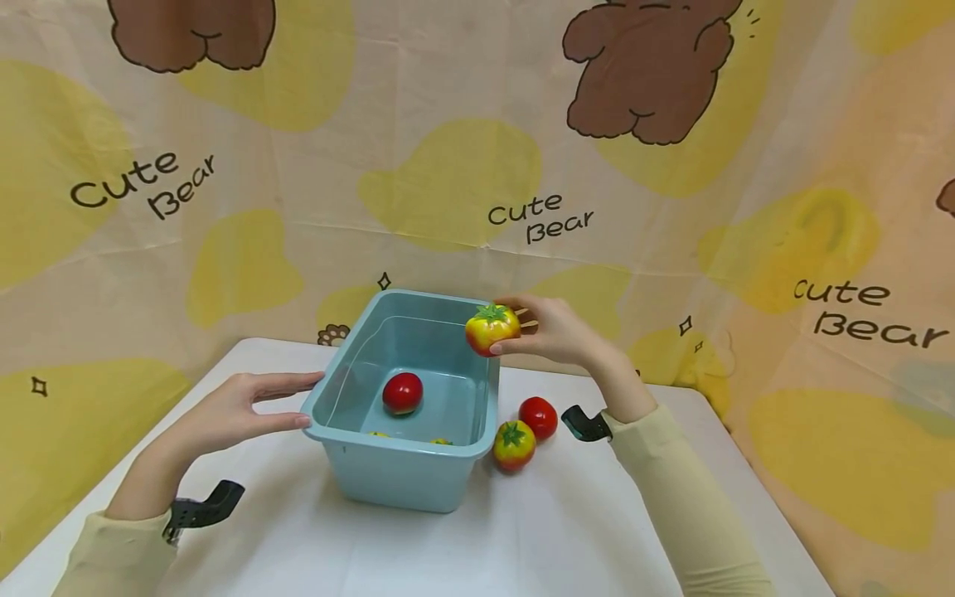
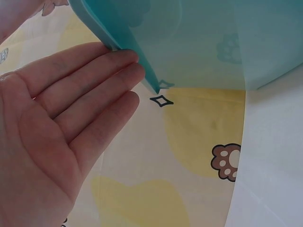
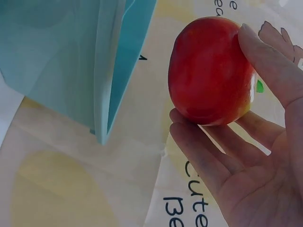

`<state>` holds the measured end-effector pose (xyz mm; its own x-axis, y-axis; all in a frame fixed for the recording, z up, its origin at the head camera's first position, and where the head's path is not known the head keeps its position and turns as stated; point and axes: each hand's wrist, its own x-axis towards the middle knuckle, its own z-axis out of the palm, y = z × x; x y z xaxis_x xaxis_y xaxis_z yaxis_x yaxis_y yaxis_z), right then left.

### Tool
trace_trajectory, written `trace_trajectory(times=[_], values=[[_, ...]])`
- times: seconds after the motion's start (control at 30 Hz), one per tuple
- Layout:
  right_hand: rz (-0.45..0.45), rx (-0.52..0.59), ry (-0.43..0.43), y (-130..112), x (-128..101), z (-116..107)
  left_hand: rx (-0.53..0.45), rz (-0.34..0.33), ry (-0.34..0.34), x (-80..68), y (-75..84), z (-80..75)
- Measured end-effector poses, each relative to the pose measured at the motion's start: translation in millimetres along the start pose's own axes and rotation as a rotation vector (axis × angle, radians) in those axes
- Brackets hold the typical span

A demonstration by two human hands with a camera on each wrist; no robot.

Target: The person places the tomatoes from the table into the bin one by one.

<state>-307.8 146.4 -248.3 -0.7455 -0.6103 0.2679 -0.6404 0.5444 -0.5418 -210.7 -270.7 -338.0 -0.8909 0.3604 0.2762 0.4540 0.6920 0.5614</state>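
Observation:
My right hand (image 1: 561,333) pinches a yellow-and-red tomato (image 1: 492,330) between thumb and fingers, its green leafy top facing up. It is held over the right rim of a light blue plastic bin (image 1: 395,477). In the right wrist view the red underside of this tomato (image 3: 208,71) shows beside the bin wall (image 3: 52,61). My left hand (image 1: 242,408) has its fingers straight, with fingertips and thumb tip at the bin's left rim. Inside the bin lies a red tomato (image 1: 403,393); the front wall mostly hides some yellow pieces (image 1: 442,441).
Right of the bin, a red tomato (image 1: 538,417) and a yellow-and-red tomato (image 1: 514,445) sit close together on the white table (image 1: 597,531). A bear-print cloth (image 1: 448,182) hangs behind the table. Each wrist wears a black strap (image 1: 585,424).

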Motion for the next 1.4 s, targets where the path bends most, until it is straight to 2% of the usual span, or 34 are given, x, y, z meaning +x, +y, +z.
trace_trajectory(times=[0.43, 0.83, 1.13, 1.4], values=[[-0.038, 0.038, -0.024, -11.8, 19.3, 8.9, 0.014, 0.002, 0.003, 1.6, -0.7, -1.0], [-0.047, -0.036, -0.035, -20.3, 35.0, 14.1, 0.008, -0.004, 0.001, 0.9, 0.3, -1.4], [-0.050, -0.049, -0.066, -27.9, 46.7, 20.4, -0.002, -0.002, -0.003, 0.5, -1.2, -1.6], [-0.047, 0.017, -0.102, -32.6, 53.8, 23.8, 0.010, -0.001, 0.001, -0.3, -1.8, -1.5]])
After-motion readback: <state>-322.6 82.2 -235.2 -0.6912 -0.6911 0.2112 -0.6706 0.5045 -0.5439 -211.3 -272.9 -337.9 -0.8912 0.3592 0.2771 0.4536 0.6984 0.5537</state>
